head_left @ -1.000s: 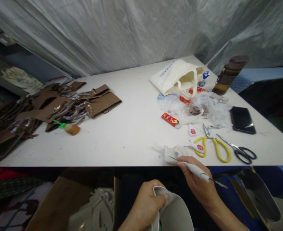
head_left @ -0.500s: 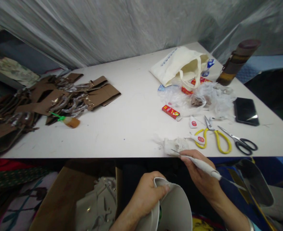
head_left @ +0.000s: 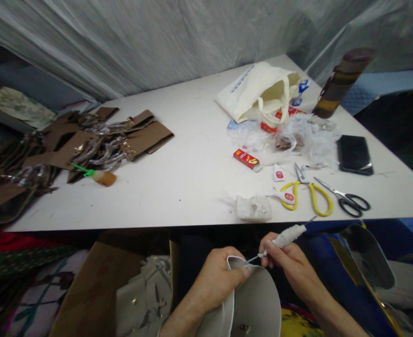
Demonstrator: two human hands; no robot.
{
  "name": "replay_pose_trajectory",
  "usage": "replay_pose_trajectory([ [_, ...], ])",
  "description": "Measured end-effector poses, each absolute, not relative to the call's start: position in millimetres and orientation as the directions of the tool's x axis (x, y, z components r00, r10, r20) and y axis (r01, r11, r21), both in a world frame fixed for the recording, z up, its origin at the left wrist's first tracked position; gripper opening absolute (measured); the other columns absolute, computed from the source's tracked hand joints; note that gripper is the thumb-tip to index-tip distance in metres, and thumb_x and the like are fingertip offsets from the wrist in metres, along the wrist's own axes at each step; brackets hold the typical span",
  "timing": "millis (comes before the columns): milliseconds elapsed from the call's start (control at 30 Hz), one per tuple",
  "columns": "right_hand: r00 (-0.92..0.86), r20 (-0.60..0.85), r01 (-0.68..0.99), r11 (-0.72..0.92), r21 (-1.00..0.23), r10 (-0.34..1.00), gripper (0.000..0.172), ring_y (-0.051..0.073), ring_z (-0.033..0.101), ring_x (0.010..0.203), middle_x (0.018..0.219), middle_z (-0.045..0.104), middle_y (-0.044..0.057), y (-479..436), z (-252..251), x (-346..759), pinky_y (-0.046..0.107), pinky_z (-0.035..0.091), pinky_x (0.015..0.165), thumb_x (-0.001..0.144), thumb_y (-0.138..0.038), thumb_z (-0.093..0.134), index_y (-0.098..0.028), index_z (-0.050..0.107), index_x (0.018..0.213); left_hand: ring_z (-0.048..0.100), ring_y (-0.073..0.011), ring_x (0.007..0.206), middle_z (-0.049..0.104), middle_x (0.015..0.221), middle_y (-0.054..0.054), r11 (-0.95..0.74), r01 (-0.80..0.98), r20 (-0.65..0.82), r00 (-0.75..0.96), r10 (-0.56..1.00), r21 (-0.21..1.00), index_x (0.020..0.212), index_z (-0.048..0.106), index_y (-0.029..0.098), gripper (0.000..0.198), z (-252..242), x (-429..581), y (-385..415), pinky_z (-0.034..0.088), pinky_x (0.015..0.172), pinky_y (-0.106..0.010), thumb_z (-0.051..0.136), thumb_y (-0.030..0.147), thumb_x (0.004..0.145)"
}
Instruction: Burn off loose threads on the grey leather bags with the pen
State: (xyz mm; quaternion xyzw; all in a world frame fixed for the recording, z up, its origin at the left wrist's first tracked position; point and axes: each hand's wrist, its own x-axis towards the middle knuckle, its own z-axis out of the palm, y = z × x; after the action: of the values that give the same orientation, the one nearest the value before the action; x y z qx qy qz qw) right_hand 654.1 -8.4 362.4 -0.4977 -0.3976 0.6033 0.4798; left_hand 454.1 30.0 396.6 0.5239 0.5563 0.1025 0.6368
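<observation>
Below the table's front edge, my left hand is closed on the upper rim of a curved grey-white leather piece. My right hand pinches a thin tool with a white wrapped handle. Its metal tip points down-left and touches the rim of the leather piece beside my left thumb. Just above my hands, a crumpled white cloth pad lies at the table edge.
On the white table lie yellow scissors, black scissors, a red box, a phone, a cream tote bag, a brown bottle and brown leather pieces at left. A cardboard box stands below.
My right hand swung the tool from the cloth pad at the table edge down to the rim of the leather piece. The view tilted slightly downward.
</observation>
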Motion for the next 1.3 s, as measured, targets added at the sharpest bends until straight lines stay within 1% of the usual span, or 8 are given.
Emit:
replay_pose_trajectory([
  [200, -0.066, -0.249, -0.187, -0.257, -0.948, 0.966, 0.046, 0.015, 0.053, 0.063, 0.067, 0.062, 0.001, -11.2, 360.5, 656.4, 0.027, 0.041, 0.061, 0.100, -0.059, 0.059, -0.018, 0.066, 0.081, 0.054, -0.0170, 0.068, 0.065, 0.071, -0.003, 0.433, 0.435, -0.594, 0.364, 0.718, 0.789, 0.079, 0.072, 0.012, 0.021, 401.4, 456.4, 31.2, 0.040, 0.063, -0.027, 0.075, 0.029, 0.068],
  [433, -0.066, -0.245, -0.174, -0.253, -0.952, 0.967, 0.046, 0.015, 0.054, 0.063, 0.067, 0.062, 0.001, -13.7, 358.1, 657.6, 0.027, 0.041, 0.062, 0.101, -0.059, 0.059, -0.018, 0.067, 0.081, 0.051, -0.0157, 0.063, 0.063, 0.066, -0.002, 0.475, 0.419, -0.622, 0.361, 0.695, 0.774, 0.078, 0.071, 0.012, 0.022, 403.0, 457.5, 29.7, 0.036, 0.058, -0.027, 0.074, 0.031, 0.066],
  [567, -0.092, -0.214, -0.150, -0.227, -0.962, 0.972, 0.043, 0.015, 0.055, 0.068, 0.071, 0.062, 0.001, -15.3, 356.1, 659.5, 0.027, 0.042, 0.065, 0.104, -0.055, 0.056, -0.019, 0.067, 0.083, 0.049, -0.0145, 0.060, 0.062, 0.063, -0.001, 0.499, 0.385, -0.624, 0.356, 0.696, 0.777, 0.075, 0.071, 0.012, 0.022, 402.6, 457.3, 29.4, 0.036, 0.059, -0.027, 0.074, 0.032, 0.065],
  [733, -0.168, -0.129, -0.130, -0.151, -0.980, 0.977, 0.037, 0.017, 0.057, 0.081, 0.083, 0.061, 0.002, -20.9, 357.4, 664.2, 0.028, 0.044, 0.075, 0.107, -0.048, 0.053, -0.020, 0.069, 0.089, 0.048, -0.0137, 0.057, 0.060, 0.059, 0.000, 0.582, 0.305, -0.657, 0.309, 0.688, 0.754, 0.070, 0.071, 0.013, 0.020, 400.3, 454.8, 29.4, 0.035, 0.056, -0.026, 0.075, 0.030, 0.060],
  [833, -0.205, -0.094, -0.120, -0.120, -0.985, 0.974, 0.035, 0.018, 0.058, 0.084, 0.087, 0.061, 0.003, -24.8, 358.4, 666.6, 0.029, 0.044, 0.076, 0.107, -0.046, 0.055, -0.020, 0.071, 0.090, 0.048, -0.0135, 0.058, 0.062, 0.059, -0.001, 0.603, 0.254, -0.654, 0.303, 0.693, 0.756, 0.070, 0.072, 0.012, 0.020, 396.8, 452.4, 27.8, 0.034, 0.057, -0.026, 0.076, 0.029, 0.059],
  [933, -0.206, -0.083, -0.140, -0.114, -0.984, 0.975, 0.036, 0.019, 0.058, 0.083, 0.085, 0.062, 0.004, -26.7, 354.9, 666.2, 0.029, 0.044, 0.075, 0.106, -0.048, 0.056, -0.020, 0.072, 0.089, 0.048, -0.0133, 0.057, 0.062, 0.058, -0.001, 0.618, 0.238, -0.662, 0.306, 0.684, 0.749, 0.068, 0.073, 0.012, 0.019, 394.7, 451.6, 26.4, 0.034, 0.056, -0.026, 0.076, 0.027, 0.057],
  [1033, -0.161, -0.111, -0.154, -0.136, -0.979, 0.981, 0.041, 0.018, 0.057, 0.075, 0.078, 0.061, 0.003, -23.4, 352.3, 662.4, 0.029, 0.043, 0.069, 0.105, -0.051, 0.054, -0.019, 0.069, 0.085, 0.047, -0.0131, 0.055, 0.061, 0.056, -0.001, 0.623, 0.250, -0.671, 0.310, 0.674, 0.741, 0.065, 0.073, 0.013, 0.017, 395.6, 452.9, 26.5, 0.033, 0.055, -0.026, 0.076, 0.026, 0.055],
  [1300, -0.168, -0.120, -0.067, -0.132, -0.989, 0.979, 0.050, 0.014, 0.055, 0.062, 0.065, 0.059, -0.001, 7.8, 378.1, 645.3, 0.026, 0.041, 0.061, 0.104, -0.059, 0.052, -0.018, 0.064, 0.077, 0.045, -0.0112, 0.050, 0.059, 0.052, 0.000, 0.648, 0.227, -0.684, 0.319, 0.656, 0.727, 0.063, 0.072, 0.012, 0.018, 403.4, 454.2, 26.8, 0.030, 0.051, -0.025, 0.078, 0.025, 0.052],
])
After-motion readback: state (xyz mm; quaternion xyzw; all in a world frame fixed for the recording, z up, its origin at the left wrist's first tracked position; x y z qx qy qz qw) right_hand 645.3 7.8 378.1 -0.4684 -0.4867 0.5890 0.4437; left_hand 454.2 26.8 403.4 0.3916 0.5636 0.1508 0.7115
